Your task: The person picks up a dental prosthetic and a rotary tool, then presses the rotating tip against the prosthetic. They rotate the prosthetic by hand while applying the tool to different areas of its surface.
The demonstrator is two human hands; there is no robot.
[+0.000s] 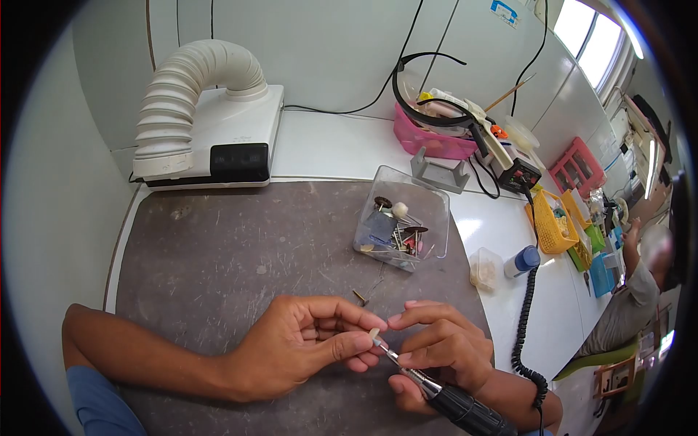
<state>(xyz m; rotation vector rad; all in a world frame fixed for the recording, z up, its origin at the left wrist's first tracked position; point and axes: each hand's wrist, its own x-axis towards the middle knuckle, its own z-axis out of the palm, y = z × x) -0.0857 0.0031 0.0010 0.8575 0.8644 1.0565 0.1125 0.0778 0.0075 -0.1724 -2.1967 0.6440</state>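
Note:
My left hand [297, 350] pinches a tiny cream-coloured, tooth-like piece [374, 333] between thumb and forefinger. My right hand [452, 350] is wrapped round a rotary handpiece [465, 408], with its black body pointing down to the right and its metal nose toward the piece. A small pale blue bit [376, 341] at the handpiece's tip is at the piece; whether it touches cannot be made out. Just beyond my left fingers lies a loose brass-coloured bur [360, 296] on the dark mat [218, 254].
A clear box [363, 218] of burs and discs stands behind my hands. White extractor unit with hose [200, 87] is at back left. To the right are a small clear tub [483, 270], a blue-capped bottle [525, 260] and the coiled cord [520, 341]. Another person [625, 298] sits far right.

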